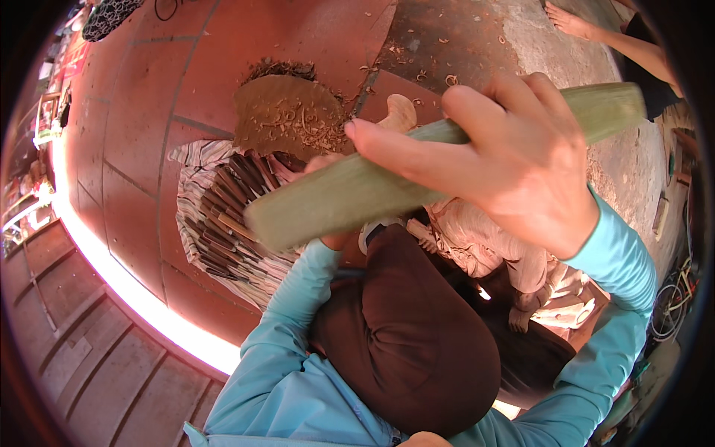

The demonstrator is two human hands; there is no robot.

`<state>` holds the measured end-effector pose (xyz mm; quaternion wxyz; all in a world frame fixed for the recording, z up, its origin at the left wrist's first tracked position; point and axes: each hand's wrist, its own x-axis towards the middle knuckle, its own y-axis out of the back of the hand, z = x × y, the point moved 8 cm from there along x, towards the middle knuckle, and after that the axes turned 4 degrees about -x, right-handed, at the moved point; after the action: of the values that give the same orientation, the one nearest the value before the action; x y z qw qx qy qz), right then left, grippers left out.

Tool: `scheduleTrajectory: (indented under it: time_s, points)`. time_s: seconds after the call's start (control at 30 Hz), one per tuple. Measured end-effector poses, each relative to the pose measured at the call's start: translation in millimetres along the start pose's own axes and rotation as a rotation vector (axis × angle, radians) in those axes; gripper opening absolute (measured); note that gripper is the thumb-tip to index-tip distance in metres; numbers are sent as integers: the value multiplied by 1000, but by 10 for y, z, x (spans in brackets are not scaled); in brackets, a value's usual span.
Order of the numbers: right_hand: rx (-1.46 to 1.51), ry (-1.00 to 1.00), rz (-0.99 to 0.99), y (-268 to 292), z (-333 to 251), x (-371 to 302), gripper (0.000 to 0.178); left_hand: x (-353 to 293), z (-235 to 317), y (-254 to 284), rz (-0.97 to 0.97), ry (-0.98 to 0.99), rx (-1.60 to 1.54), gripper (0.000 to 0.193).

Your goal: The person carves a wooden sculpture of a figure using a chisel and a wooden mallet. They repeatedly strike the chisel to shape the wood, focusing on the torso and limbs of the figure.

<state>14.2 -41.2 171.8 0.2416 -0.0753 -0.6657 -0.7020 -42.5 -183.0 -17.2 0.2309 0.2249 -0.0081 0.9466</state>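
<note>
Right hand (514, 164) grips a pale green stalk (350, 195) over striped cloth (195, 186).

Head camera looks steeply down, close over the hands and lap.

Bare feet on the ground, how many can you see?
2: one bare foot by the flat wooden block, behind the long green stalk; another person's bare foot at top right. Others may be hidden.

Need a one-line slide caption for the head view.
Right hand grips a long pale-green split stalk, left hand mostly hidden behind it, above dark strips piled on striped cloth.
</note>
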Motion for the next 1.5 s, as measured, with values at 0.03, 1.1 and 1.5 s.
scheduleTrajectory:
  time_s: [0.03, 1.1, 1.5]
  points:
    - [-18, 1, 1, -6, 0, -7, 53, 7, -72, 35, 24, -4, -1, 27]
    - [451, 11, 139, 187, 211, -28, 60, -109, 180, -190, -43, -51, 285, 32]
    - [-22, 7, -77, 73, 158, -189, 59, -128, 103, -292, -94, -57, 500, 34]
